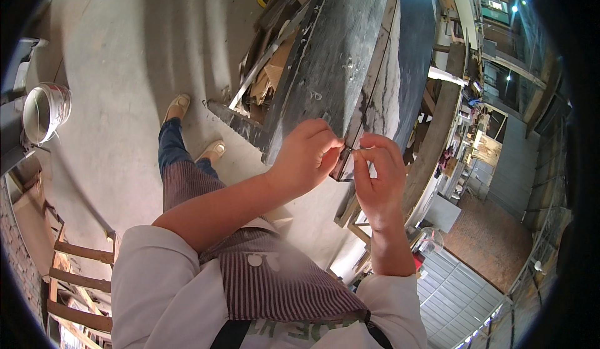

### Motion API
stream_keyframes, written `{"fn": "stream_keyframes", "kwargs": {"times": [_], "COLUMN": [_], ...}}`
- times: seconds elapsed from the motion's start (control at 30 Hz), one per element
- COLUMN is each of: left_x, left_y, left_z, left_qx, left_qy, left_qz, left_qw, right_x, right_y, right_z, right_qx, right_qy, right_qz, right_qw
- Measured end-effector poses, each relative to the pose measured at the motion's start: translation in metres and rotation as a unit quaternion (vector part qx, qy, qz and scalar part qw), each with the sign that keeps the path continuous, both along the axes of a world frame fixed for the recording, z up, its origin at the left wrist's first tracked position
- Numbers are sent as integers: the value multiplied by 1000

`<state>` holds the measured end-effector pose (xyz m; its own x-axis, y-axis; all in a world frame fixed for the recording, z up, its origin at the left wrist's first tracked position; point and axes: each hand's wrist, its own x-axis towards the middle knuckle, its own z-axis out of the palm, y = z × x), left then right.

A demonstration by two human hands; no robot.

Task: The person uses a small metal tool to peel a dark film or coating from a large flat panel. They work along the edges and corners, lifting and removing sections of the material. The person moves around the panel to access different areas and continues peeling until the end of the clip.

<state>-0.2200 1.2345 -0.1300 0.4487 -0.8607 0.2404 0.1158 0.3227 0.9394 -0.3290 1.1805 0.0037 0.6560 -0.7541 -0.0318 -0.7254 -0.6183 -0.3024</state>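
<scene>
My left hand (305, 155) is closed in a pinch, thumb against the bent fingers. Facing it, my right hand (380, 174) pinches too, thumb to forefinger. Their fingertips almost meet above the near end of a narrow wooden strip (369, 99) with a dark line along it. Something small and dark shows between the fingertips, too small to make out. Left of the strip runs a long grey-black board (340, 43) with pale scuffs. To its right lie a white-and-black marbled piece (383, 99) and a dark smooth panel (415, 49).
Cardboard and wood scraps (269, 77) are heaped beside the board's left edge. A white bucket (47, 113) stands at the far left, above a slatted wooden frame (81, 283). On the right are a long timber beam (437, 143) and a cluttered bench (459, 143).
</scene>
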Motion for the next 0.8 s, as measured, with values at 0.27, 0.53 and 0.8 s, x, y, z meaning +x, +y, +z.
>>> {"fn": "stream_keyframes", "kwargs": {"times": [0.27,0.53,0.8], "left_x": [-3,-5,0], "left_y": [18,37,33], "left_z": [1,-3,-12], "left_qx": [-1,2,-50], "left_qy": [-10,-37,-53], "left_qz": [-15,-41,-61], "left_qw": [1000,998,995], "right_x": [-5,-10,-9], "right_y": [20,42,51], "right_z": [5,7,6], "right_qx": [2,1,-27], "right_qy": [14,28,27], "right_qz": [1,-9,-67], "right_qw": [1000,1000,997]}}
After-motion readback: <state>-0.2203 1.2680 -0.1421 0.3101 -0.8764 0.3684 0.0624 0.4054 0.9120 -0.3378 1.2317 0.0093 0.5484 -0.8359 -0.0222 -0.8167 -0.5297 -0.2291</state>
